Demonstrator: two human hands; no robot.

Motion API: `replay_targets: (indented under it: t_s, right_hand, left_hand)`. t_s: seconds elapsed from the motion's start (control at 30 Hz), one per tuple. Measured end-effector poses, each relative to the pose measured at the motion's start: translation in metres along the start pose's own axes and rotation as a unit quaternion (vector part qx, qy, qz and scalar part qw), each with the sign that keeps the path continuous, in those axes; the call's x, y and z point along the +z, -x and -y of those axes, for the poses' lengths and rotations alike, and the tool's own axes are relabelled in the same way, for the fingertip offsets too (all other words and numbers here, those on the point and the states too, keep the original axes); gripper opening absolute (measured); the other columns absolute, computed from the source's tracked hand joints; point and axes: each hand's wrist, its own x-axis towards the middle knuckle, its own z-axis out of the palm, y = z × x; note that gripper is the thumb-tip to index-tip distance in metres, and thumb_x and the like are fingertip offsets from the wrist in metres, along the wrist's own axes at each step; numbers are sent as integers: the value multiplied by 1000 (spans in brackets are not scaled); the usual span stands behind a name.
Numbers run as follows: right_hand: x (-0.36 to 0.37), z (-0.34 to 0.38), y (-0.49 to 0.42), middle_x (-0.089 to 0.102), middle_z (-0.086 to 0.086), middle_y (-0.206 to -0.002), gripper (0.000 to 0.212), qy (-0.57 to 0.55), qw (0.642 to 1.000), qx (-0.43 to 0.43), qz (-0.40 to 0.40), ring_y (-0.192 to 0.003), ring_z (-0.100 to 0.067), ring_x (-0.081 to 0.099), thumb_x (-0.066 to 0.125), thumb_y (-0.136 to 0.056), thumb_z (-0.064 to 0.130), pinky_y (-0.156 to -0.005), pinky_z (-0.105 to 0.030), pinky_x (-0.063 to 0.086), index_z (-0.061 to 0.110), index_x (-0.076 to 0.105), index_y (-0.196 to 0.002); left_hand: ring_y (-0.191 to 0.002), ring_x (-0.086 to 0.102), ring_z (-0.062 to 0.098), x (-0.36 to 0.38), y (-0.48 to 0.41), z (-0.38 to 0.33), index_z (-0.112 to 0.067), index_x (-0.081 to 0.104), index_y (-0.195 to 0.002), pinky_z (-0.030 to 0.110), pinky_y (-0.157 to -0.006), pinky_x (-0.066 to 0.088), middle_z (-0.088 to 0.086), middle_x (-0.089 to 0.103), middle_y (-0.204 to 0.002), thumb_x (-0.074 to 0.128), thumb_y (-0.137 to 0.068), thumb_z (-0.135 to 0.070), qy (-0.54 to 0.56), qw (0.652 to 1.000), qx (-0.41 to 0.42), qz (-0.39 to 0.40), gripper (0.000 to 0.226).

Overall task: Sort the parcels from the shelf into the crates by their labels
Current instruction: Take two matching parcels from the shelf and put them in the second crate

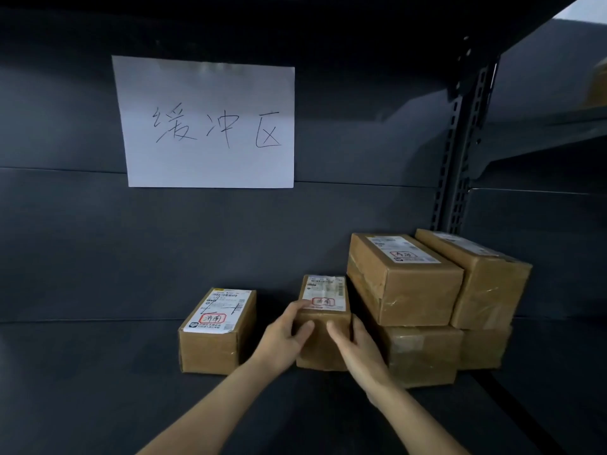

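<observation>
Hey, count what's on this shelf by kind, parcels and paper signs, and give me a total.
parcels: 6
sign: 1
total: 7

Front face of middle parcel (pixel 323 326) mostly hidden behind left hand (pixel 282 339) and right hand (pixel 356 349). Label (pixel 323 292) fine print unreadable. Lower box (pixel 423 356), 4 o'clock: top covered by upper box (pixel 407 280). Tan object (pixel 599 83), 2 o'clock: blurred, cut by edge.

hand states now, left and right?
Left hand: holding the middle parcel, thumb on top.
Right hand: holding the same parcel.
</observation>
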Motion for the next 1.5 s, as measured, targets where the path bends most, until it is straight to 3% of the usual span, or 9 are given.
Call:
replay_targets:
  t_s: [0.2,0.47,0.6,0.77,1.0,1.13,1.27,1.4,1.5]
  right_hand:
    - [9,-1,3,58,1,-126,44,-63,996,-44,-38,-113,-13,53,53,-92,35,-102,-37,41,20,44,-132]
    - [16,-10,8,55,3,-124,48,-26,995,-95,-32,-110,-3,49,60,-88,9,-89,-17,41,17,39,-130]
    - [23,-20,9,52,-1,-135,63,23,997,-78,-18,-124,-12,48,61,-86,5,-103,-30,42,14,30,-141]
    - [28,-23,8,49,-5,-139,68,59,996,-68,-9,-128,-17,46,62,-86,6,-104,-28,38,12,27,-144]
    - [30,-22,5,48,-4,-139,68,58,997,-59,9,-130,-18,43,60,-88,8,-107,-28,31,15,25,-146]
    - [33,-19,3,48,-2,-140,65,36,997,-59,32,-130,-16,43,58,-89,8,-106,-29,32,17,26,-146]
    - [36,-18,0,46,-1,-141,65,24,997,-53,51,-131,-16,41,56,-91,10,-104,-25,29,18,23,-147]
    - [41,-15,-3,46,-1,-142,62,22,996,-54,61,-132,-16,39,54,-93,14,-100,-21,29,18,23,-146]
    - [45,-13,-5,45,-1,-142,60,15,996,-59,72,-132,-15,39,53,-93,16,-98,-20,30,19,24,-146]
  left_hand:
    - [-89,58,-3,0,21,-2,-28,53,-96,8,-71,46,-15,63,-96,46,-97,-18,43,989,47,-136,12]
    - [-107,57,4,-3,35,10,-17,49,-97,14,-83,50,-11,60,-110,56,-89,-1,24,990,48,-133,19]
    - [-109,55,5,-1,40,23,-14,51,-98,2,-80,44,-6,58,-115,57,-88,-2,-65,992,24,-109,18]
    - [-110,51,4,-5,48,22,-13,51,-114,-1,-80,40,-3,51,-127,57,-89,-7,-119,991,1,-63,26]
    - [-107,44,6,-59,63,-3,-7,57,-112,-1,-88,23,-8,47,-113,56,-85,-1,-185,954,127,-198,27]
    - [-121,43,25,-107,51,19,-3,50,-124,22,-99,30,9,51,-125,54,-89,-7,-134,949,-31,-283,36]
    - [-132,40,28,-134,41,49,-4,36,-140,38,-109,31,13,43,-142,49,-94,-33,4,943,-246,-224,55]
    - [-110,58,25,-132,40,63,-6,54,-127,40,-99,45,9,62,-123,45,-97,-33,195,923,-295,-152,41]
    - [-101,61,21,-125,45,66,-9,55,-123,36,-84,51,5,66,-111,43,-98,-29,229,924,-272,-142,35]
